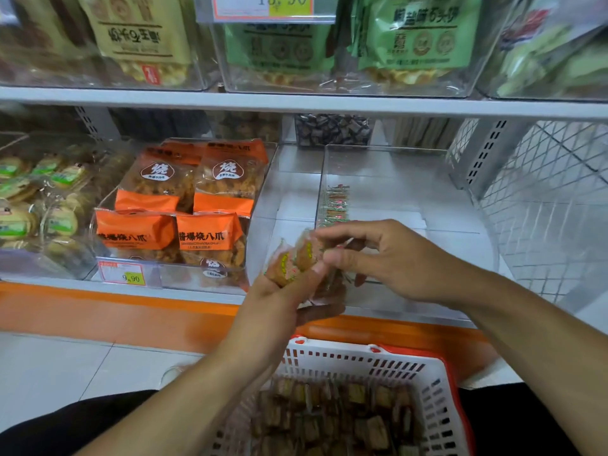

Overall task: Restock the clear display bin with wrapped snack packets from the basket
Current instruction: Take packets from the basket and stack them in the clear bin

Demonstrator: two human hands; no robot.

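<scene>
My left hand (279, 301) grips a bunch of small brown wrapped snack packets (297, 258) just in front of the clear display bin (394, 166). My right hand (378, 255) reaches in from the right and pinches the top of that bunch with thumb and fingers. The bin stands on the lower shelf and holds a short row of packets (336, 204) along its left wall. Below my arms, the white basket (345, 357) with a red rim is full of several more brown packets (345, 419).
A bin of orange snack bags (184, 199) sits left of the clear bin, with round wrapped cakes (29, 199) further left. An upper shelf (296, 103) carries bins of green and tan bags. A wire mesh panel (552, 199) closes the right side.
</scene>
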